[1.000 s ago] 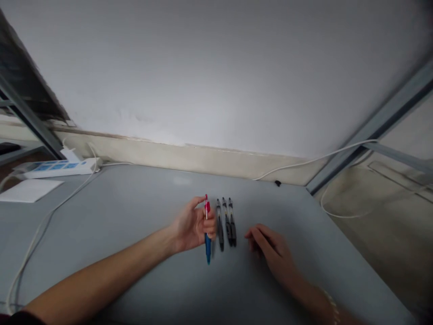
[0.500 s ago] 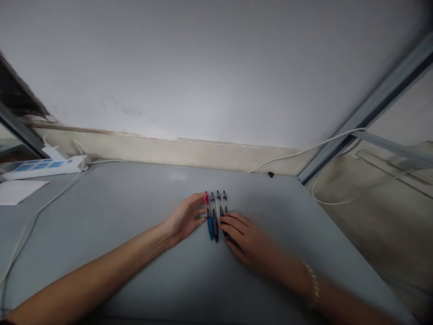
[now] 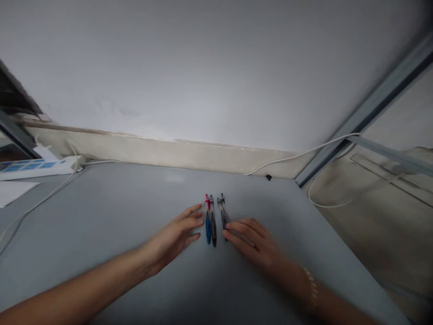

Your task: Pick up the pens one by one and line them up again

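From where I stand, the largest surface is the pale wall (image 3: 203,81), with a beige band along its base. Against it sits the grey desk (image 3: 101,194), flat and smooth, bearing a faint patch of reflected light near its rear edge. A metal frame (image 3: 382,97) rises at the desk's right rear corner.

Two bare hands work over the desk. The left hand (image 3: 172,239) is open, fingers spread, holding nothing; its fingertips are just beside the pen row. The right hand (image 3: 257,239) has its fingers bent over the lower ends of two pens; whether it grips them or only rests on them, I cannot tell. A pale bracelet (image 3: 313,289) encircles that wrist.

At left rear: a white power strip (image 3: 43,166) with blue sockets, and a white sheet (image 3: 15,192) in front of it. A white cable (image 3: 287,158) runs from the frame to the desk's rear edge.

The four pens lie lengthwise, in two pairs with a gap between. Left pair: blue-and-red pen (image 3: 208,225), released on the desk, beside a dark pen (image 3: 214,225). Right pair: two dark pens (image 3: 222,212), partly covered by the fingers.

Smallest item: a black object (image 3: 268,177), rear edge.
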